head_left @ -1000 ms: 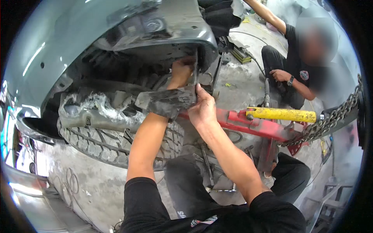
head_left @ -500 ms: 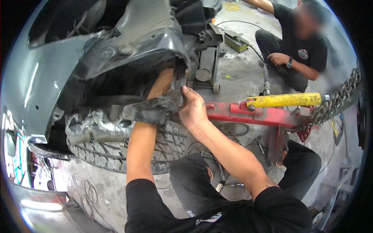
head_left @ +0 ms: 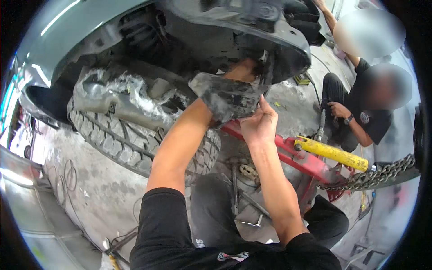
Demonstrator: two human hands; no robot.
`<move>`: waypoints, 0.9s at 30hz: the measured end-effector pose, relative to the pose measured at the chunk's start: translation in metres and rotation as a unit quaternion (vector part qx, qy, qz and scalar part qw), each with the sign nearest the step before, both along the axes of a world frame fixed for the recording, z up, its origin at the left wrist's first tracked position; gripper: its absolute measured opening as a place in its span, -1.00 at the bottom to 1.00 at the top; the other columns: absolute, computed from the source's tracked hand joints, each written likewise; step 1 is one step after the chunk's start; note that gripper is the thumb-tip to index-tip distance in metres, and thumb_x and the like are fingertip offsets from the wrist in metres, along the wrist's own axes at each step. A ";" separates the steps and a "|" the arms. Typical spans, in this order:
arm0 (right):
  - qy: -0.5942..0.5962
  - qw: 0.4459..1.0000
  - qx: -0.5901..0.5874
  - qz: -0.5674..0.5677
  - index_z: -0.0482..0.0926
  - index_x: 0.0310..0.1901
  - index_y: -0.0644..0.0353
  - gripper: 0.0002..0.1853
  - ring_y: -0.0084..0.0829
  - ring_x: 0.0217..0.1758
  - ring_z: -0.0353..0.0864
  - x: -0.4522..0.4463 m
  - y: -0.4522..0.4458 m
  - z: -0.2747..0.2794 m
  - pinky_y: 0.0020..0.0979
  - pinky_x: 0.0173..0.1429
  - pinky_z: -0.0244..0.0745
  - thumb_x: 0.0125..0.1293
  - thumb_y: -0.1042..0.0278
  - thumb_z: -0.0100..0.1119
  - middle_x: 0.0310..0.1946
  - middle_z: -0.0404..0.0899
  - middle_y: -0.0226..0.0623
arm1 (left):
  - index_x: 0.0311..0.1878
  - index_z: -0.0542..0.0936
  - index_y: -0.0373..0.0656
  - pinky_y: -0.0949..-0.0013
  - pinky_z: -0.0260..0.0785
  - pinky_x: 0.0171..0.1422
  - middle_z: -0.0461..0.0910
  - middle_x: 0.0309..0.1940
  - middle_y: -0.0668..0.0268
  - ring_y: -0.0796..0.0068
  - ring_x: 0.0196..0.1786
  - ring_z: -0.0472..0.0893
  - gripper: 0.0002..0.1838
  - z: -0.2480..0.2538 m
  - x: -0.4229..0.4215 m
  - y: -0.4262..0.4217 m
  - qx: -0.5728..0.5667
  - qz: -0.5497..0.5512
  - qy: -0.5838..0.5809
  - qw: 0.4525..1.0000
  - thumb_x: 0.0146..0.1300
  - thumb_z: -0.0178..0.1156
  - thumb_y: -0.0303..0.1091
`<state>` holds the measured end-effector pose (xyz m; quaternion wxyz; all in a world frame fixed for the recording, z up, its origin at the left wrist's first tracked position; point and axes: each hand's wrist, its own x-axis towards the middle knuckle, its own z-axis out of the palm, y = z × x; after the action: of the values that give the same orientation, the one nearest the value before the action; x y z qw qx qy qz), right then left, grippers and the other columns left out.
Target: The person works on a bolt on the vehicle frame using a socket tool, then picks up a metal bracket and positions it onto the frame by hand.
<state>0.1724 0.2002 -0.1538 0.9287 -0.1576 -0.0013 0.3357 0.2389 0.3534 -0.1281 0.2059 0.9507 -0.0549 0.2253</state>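
My right hand [head_left: 261, 123] is closed on the lower right edge of a scuffed black plastic panel [head_left: 234, 101], with the thumb up along its side. Behind that panel my left forearm passes upward, and my left hand [head_left: 247, 69] is inside the wheel arch of a grey car fender [head_left: 279, 36]. Shadow and blur hide the left fingers. To the left of the panel lies a dusty, white-streaked liner piece [head_left: 121, 94], over a chunky-treaded tire [head_left: 123, 141].
A red pulling arm [head_left: 297, 155] with a yellow hydraulic ram [head_left: 333, 153] and a chain [head_left: 387, 171] stands at right. Beyond it a co-worker [head_left: 373, 121] sits low. Tools, including a metal bar [head_left: 235, 189], lie on the floor near my legs. A cable loop [head_left: 69, 175] lies at left.
The view has shifted, so the car and tire appear differently angled. The black panel now shows more of its face, tilted up between my arms. My right hand still grips its edge.
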 end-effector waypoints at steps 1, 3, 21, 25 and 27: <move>0.021 1.000 -0.022 -0.004 0.49 0.25 0.24 -0.60 -0.13 0.45 0.44 0.000 0.001 -0.002 0.05 0.60 0.16 0.54 0.22 -0.07 0.32 0.55 -0.19 | 0.05 0.71 -0.20 0.09 0.46 0.24 0.69 0.02 -0.06 -0.05 0.09 0.67 -0.69 -0.010 0.005 0.002 -0.077 -0.018 -0.042 0.996 0.28 0.19 -0.41; 0.003 1.000 -0.029 0.002 0.50 0.24 0.24 -0.61 -0.13 0.44 0.45 -0.007 0.000 0.002 0.06 0.60 0.17 0.54 0.22 -0.08 0.31 0.56 -0.19 | -0.02 0.72 -0.25 0.04 0.47 0.21 0.70 -0.03 -0.08 -0.08 0.07 0.67 -0.73 -0.035 0.023 0.009 -0.160 -0.032 -0.090 0.982 0.29 0.17 -0.40; 0.043 0.996 -0.042 -0.064 0.58 0.11 0.28 -0.65 -0.11 0.34 0.54 0.002 0.005 -0.018 0.04 0.55 0.27 0.46 0.32 -0.10 0.18 0.64 -0.12 | -0.26 0.65 -0.31 0.36 0.42 -0.51 0.67 -0.45 0.10 0.46 -0.52 0.64 -0.71 0.033 -0.030 -0.003 -0.649 -0.090 -0.077 0.752 0.29 0.48 -0.26; 0.044 0.996 -0.024 -0.068 0.60 0.03 0.37 -0.66 -0.08 0.31 0.57 0.003 0.007 -0.018 0.02 0.53 0.30 0.41 0.37 -0.10 0.14 0.66 -0.03 | -0.29 0.69 -0.33 0.41 0.35 -0.56 0.68 -0.52 0.16 0.51 -0.56 0.61 -0.74 0.033 -0.008 -0.007 -0.604 -0.031 -0.110 0.789 0.23 0.51 -0.31; 0.052 0.995 -0.033 -0.083 0.60 0.03 0.39 -0.66 -0.08 0.30 0.57 0.004 0.007 -0.020 0.01 0.53 0.31 0.41 0.37 -0.10 0.14 0.66 -0.02 | -0.29 0.70 -0.34 0.39 0.40 -0.54 0.68 -0.51 0.14 0.49 -0.56 0.62 -0.78 0.034 -0.004 -0.011 -0.634 -0.062 -0.125 0.760 0.22 0.50 -0.37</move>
<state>0.1767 0.2071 -0.1742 0.9462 -0.1704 0.0711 0.2655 0.2348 0.3425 -0.0943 0.7668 0.5607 0.0161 0.3121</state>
